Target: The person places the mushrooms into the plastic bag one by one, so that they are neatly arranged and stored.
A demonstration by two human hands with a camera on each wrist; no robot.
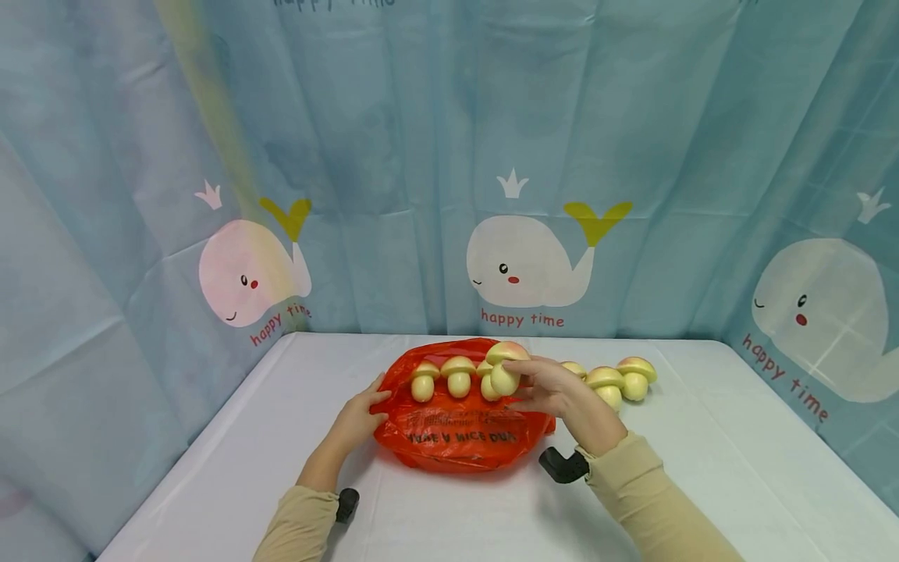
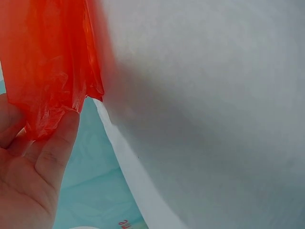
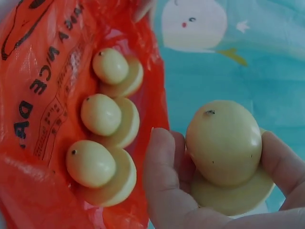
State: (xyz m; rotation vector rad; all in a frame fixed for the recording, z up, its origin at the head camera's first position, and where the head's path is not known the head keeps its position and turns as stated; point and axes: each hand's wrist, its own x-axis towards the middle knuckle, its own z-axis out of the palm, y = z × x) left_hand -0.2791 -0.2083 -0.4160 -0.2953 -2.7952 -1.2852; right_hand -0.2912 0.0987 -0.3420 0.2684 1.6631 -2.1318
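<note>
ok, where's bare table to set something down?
Free: white table right of the right sleeve; left of the left hand; near side of the red bag, between right sleeve and left sleeve. Crowded: the bag, with three mushrooms in it and a held mushroom above; loose mushrooms beside the right hand.

The mushroom (image 3: 226,148) I am gripping is showing pale yellow-green, its cap (image 1: 509,350) blushing pink. Similar mushrooms (image 1: 459,378) are showing against a red bag (image 1: 449,454) bearing black lettering (image 1: 463,439). My sleeves (image 1: 302,519) are showing plain tan. The blue curtain (image 1: 393,117) is displaying white whales (image 1: 530,265), yellow-green tails (image 1: 597,222) and red words (image 1: 523,319).
</note>
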